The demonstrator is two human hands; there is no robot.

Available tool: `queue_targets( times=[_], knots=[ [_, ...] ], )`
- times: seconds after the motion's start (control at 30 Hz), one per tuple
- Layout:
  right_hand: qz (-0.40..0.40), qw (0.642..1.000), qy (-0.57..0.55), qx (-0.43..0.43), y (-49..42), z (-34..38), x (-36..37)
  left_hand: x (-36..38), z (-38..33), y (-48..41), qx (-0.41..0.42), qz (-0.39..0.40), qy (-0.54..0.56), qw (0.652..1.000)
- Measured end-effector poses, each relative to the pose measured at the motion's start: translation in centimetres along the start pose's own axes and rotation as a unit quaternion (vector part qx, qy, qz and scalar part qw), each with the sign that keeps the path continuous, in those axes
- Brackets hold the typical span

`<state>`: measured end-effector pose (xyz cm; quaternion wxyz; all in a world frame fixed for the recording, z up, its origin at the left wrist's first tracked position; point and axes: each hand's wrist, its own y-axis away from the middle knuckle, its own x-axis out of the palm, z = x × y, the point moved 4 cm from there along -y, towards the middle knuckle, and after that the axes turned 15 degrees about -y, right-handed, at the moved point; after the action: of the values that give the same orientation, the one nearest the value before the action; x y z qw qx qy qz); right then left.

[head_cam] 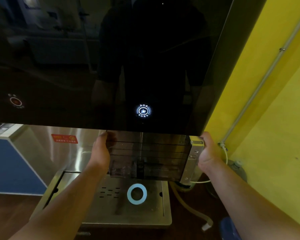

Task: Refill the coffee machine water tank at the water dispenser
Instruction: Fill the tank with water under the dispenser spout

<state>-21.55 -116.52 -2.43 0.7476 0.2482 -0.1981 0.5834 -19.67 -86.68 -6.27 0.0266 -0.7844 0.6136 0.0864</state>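
Under the dispenser: water tank [149, 155], smoky and clear, sat level beneath the black panel [111, 66]; a thin stream fell into it, a little water at the bottom.
Hands: left hand [101, 149] and right hand [209, 153] gripped its two ends.
Edges: tank top nearly touched the panel; open room above the drip tray [164, 205].
Room: yellow wall [267, 118] at right.

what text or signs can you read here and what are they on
"直饮水" above and "节约用水" below a cup icon: lit white button on the dispenser's black panel.
Dim red ring button: characters too faint to read.
Red sticker on the steel back wall: blurred, unreadable.
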Motion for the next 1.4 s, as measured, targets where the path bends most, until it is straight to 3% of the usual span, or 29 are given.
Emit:
queue_targets(
  times=[1.4],
  knots=[
    [-0.014, 1.000, -0.015, 0.002, 0.1, 0.3, -0.5, 0.6, -1.2, 0.7, 0.000, -0.011, 0.013, 1.000]
  ],
)
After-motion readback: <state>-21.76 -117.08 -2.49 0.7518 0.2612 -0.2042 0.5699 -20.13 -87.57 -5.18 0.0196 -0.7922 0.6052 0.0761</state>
